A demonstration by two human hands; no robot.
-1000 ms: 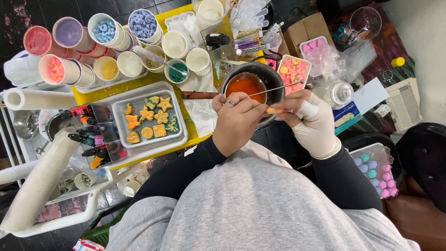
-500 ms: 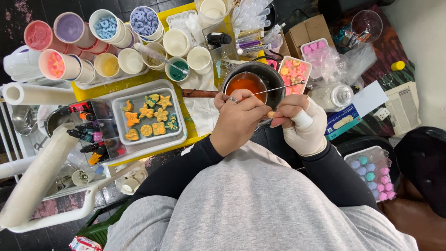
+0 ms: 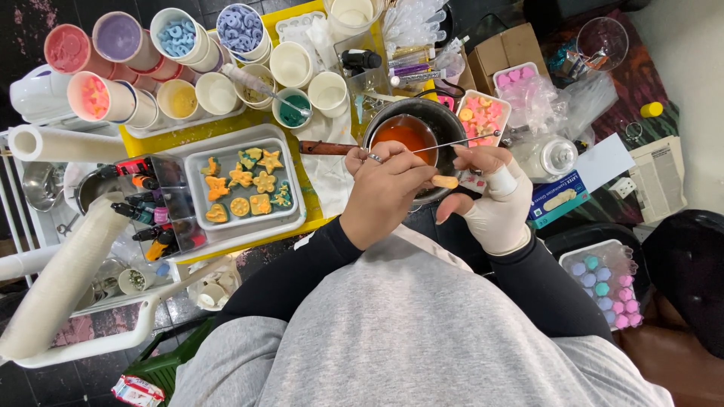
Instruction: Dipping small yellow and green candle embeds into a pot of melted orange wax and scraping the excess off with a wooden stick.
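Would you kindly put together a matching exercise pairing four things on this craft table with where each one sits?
Things:
1. pot of orange liquid
2. grey tray of star and flower shapes
3. cup of blue shapes
4. clear box of pastel balls

Places:
A. far row of cups, upper left
B. just beyond the left hand and right hand
C. low on the right, beside the right arm
D. left of the pot, on the yellow surface

Pairs: 1-B, 2-D, 3-A, 4-C

left hand (image 3: pixel 388 192) curled, right hand (image 3: pixel 494 200) pinching
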